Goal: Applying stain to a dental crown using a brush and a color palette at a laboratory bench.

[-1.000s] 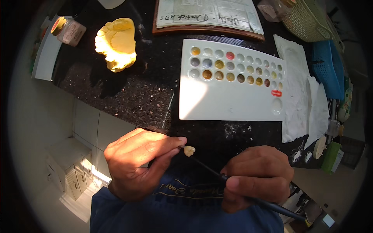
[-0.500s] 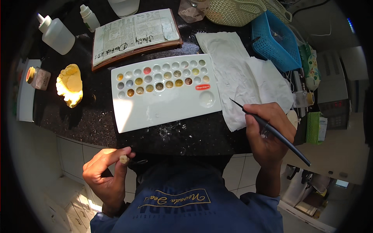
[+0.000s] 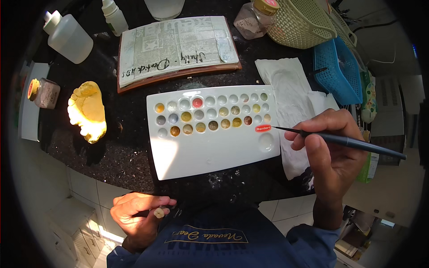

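My right hand (image 3: 335, 156) grips a slim dark brush (image 3: 353, 142), its fine tip over the right side of a white porcelain palette (image 3: 201, 161). Rows of small wells in the palette hold pastes in yellow, brown, grey and red; one larger round well (image 3: 266, 142) lies at the right. Low at the left, off the counter's front edge, my left hand (image 3: 136, 219) pinches a small cream tooth crown (image 3: 159, 213) by a dark, thin holder, which my fingers mostly cover. Crumpled white tissue (image 3: 292, 111) is spread just right of the palette.
A yellow dental cast (image 3: 87, 111) stands in bright light at the left, near a small jar (image 3: 44, 93) and two squeeze bottles (image 3: 73, 42). Behind the palette lies a paper-covered board (image 3: 178, 51). A glass jar (image 3: 252, 22), a cream basket (image 3: 304, 22) and a blue basket (image 3: 337, 71) fill the back right.
The brush has swung left from above the tissue to the palette's right edge. The view has shifted, so the counter things sit lower and further right. My left hand still holds the crown.
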